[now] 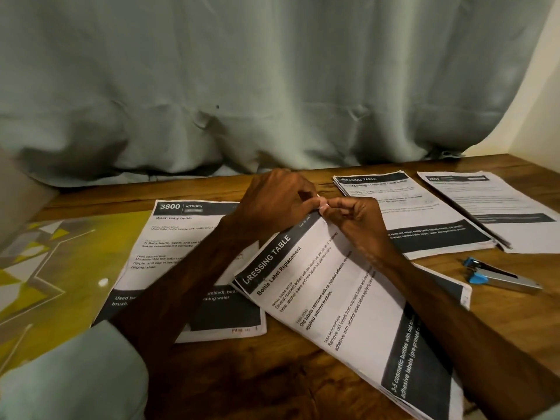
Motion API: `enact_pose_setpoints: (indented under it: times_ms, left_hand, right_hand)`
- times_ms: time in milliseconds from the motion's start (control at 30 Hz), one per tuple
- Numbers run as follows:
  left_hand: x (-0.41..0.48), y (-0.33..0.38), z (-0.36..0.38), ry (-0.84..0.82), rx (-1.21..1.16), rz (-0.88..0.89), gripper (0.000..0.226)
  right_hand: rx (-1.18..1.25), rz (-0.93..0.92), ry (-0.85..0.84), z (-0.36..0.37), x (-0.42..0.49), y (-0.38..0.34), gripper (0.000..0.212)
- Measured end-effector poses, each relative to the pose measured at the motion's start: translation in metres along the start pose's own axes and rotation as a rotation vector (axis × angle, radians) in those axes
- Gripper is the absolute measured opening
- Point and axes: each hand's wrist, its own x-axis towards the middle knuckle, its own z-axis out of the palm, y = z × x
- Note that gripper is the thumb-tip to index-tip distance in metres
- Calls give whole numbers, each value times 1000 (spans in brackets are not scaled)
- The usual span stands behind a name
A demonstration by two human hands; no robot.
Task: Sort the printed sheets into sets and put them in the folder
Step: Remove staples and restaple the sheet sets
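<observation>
left hand point(272, 198) and right hand point(354, 219) meet over mid-table. fingers of both are curled, and their fingertips pinch the far corner of the bottle label replacement set point(330, 298) from either side. this set is several sheets thick and headed "dressing table". it lies skewed on the wooden table point(303, 362), with its near end running toward the lower right under the right forearm.

wash baby bottle set point(172, 237), headed "3800 kitchen", lies flat to the left beneath the left forearm. the held set overlaps its right side. its left edge overlaps the yellow patterned folder point(54, 268), which lies flat at the table's left.

far right: second dressing table stack point(378, 189) lies just beyond the right hand. the rightmost stack point(491, 204) overlaps its right edge; print there is too blurred to read.

blue-and-metal stapler point(503, 275) lies on bare wood in front of those two stacks, near the right forearm.

grey-green curtain point(272, 86) hangs behind, its hem bunched on the table's back edge. pale sleeve point(75, 374) covers the left upper arm.
</observation>
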Motion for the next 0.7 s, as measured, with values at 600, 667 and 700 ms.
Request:
enact_pose_setpoints:
  times_ms: [600,667,700]
  left_hand:
    - [-9,16,23,215,-1,-193,25]
    - [-9,17,24,212,21,-195,25]
    - [-9,18,24,216,29,-198,25]
  right_hand:
    - [-18,-20,55,-2,4,10,20]
    - [-20,-17,57,-3,4,11,21]
    - [-8,-9,58,-2,4,11,21]
